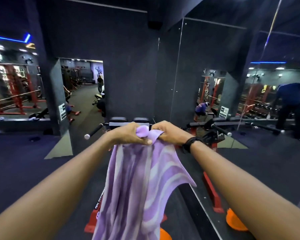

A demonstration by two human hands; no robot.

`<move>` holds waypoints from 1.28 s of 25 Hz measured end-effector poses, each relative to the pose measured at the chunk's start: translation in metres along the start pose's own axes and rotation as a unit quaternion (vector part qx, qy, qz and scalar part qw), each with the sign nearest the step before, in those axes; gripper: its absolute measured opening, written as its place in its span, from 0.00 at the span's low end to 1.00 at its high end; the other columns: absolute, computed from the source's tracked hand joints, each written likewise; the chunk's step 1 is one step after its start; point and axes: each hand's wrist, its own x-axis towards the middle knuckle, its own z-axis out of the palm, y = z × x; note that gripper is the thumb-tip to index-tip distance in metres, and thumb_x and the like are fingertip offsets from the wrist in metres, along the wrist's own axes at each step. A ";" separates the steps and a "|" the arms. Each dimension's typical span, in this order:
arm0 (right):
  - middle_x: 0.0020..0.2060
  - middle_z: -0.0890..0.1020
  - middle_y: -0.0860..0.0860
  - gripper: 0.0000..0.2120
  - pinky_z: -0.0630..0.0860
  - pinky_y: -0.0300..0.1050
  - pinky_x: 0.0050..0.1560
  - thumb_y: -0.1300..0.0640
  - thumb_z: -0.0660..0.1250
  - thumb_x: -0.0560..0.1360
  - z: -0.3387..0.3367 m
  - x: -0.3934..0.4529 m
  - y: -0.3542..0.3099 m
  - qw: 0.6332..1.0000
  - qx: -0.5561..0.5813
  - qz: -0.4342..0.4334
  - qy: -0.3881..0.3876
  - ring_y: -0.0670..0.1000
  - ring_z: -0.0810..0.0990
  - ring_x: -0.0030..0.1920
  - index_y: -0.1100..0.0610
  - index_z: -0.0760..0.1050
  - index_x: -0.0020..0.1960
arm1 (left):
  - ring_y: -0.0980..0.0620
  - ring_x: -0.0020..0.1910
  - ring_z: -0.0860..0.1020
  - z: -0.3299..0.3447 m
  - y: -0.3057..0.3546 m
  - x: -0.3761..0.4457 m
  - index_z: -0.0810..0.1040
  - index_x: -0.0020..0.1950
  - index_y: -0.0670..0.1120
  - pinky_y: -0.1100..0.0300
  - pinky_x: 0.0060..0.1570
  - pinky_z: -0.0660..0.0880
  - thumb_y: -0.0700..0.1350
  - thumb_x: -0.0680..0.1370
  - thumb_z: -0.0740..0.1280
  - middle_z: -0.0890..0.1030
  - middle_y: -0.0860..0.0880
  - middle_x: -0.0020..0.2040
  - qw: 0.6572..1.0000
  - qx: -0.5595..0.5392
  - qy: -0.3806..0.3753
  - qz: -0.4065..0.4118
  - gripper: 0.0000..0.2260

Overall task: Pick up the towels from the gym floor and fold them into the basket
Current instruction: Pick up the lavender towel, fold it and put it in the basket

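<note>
A purple and white striped towel (137, 187) hangs in front of me from both hands, held up at arm's length. My left hand (128, 135) grips its bunched top edge, thumb pressed over the cloth. My right hand (170, 134), a black band on its wrist, grips the same edge right beside the left, the knuckles nearly touching. The towel drapes down out of the frame's bottom edge, one corner flaring to the right. No basket is in view.
A red and black gym machine (213, 134) with padded handles stands directly behind the towel. Mirror walls (206, 75) run ahead and to the right. An orange cone (234, 220) sits on the dark floor at lower right. A person in blue (291, 104) bends at far right.
</note>
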 end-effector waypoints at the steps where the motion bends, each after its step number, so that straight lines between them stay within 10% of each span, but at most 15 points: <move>1: 0.32 0.72 0.51 0.06 0.63 0.39 0.32 0.65 0.64 0.72 0.001 0.002 0.000 0.999 0.031 0.001 0.008 0.45 0.67 0.34 0.65 0.73 0.37 | 0.54 0.28 0.63 0.001 0.000 0.003 0.65 0.29 0.50 0.57 0.31 0.61 0.55 0.68 0.75 0.66 0.54 0.26 1.000 0.004 -0.015 -0.001 0.21; 9: 0.34 0.79 0.48 0.05 0.78 0.39 0.32 0.59 0.70 0.75 0.019 -0.033 0.066 0.946 0.078 0.245 -0.195 0.42 0.77 0.30 0.52 0.77 0.41 | 0.50 0.39 0.76 -0.024 -0.029 0.005 0.78 0.44 0.33 0.56 0.42 0.72 0.49 0.74 0.72 0.79 0.43 0.38 0.956 -0.244 0.163 -0.016 0.17; 13: 0.41 0.78 0.56 0.06 0.75 0.47 0.39 0.58 0.69 0.71 0.027 -0.032 0.067 0.960 0.114 0.241 -0.081 0.52 0.77 0.41 0.57 0.72 0.44 | 0.53 0.37 0.76 -0.024 -0.033 0.007 0.77 0.38 0.44 0.63 0.37 0.74 0.46 0.76 0.70 0.79 0.51 0.34 0.938 -0.269 0.215 -0.037 0.09; 17: 0.37 0.73 0.56 0.05 0.69 0.37 0.29 0.63 0.66 0.76 0.018 -0.002 0.023 0.913 0.323 0.214 0.130 0.48 0.72 0.33 0.60 0.70 0.48 | 0.52 0.45 0.73 -0.013 -0.037 0.018 0.70 0.48 0.43 0.58 0.46 0.73 0.61 0.70 0.70 0.72 0.47 0.45 0.934 -0.290 0.198 -0.065 0.24; 19: 0.37 0.74 0.55 0.11 0.75 0.39 0.27 0.62 0.64 0.78 0.016 0.009 0.011 0.871 0.423 0.207 0.141 0.47 0.75 0.31 0.59 0.69 0.59 | 0.51 0.51 0.74 -0.001 -0.031 0.023 0.69 0.58 0.43 0.56 0.55 0.72 0.60 0.77 0.64 0.73 0.46 0.52 0.904 -0.384 0.150 -0.117 0.21; 23: 0.34 0.80 0.51 0.09 0.80 0.39 0.31 0.65 0.60 0.80 0.017 0.014 0.004 0.825 0.520 0.183 0.121 0.45 0.80 0.31 0.59 0.74 0.58 | 0.50 0.46 0.72 0.022 -0.024 0.027 0.73 0.51 0.45 0.58 0.44 0.70 0.43 0.82 0.58 0.75 0.44 0.47 0.890 -0.424 0.159 -0.055 0.06; 32: 0.44 0.82 0.62 0.09 0.82 0.40 0.38 0.72 0.64 0.75 0.015 0.020 0.000 0.744 0.585 0.273 0.172 0.53 0.85 0.36 0.75 0.75 0.53 | 0.58 0.39 0.74 0.046 -0.030 0.023 0.86 0.46 0.52 0.58 0.42 0.71 0.57 0.75 0.67 0.81 0.53 0.39 0.938 -0.250 0.235 0.051 0.12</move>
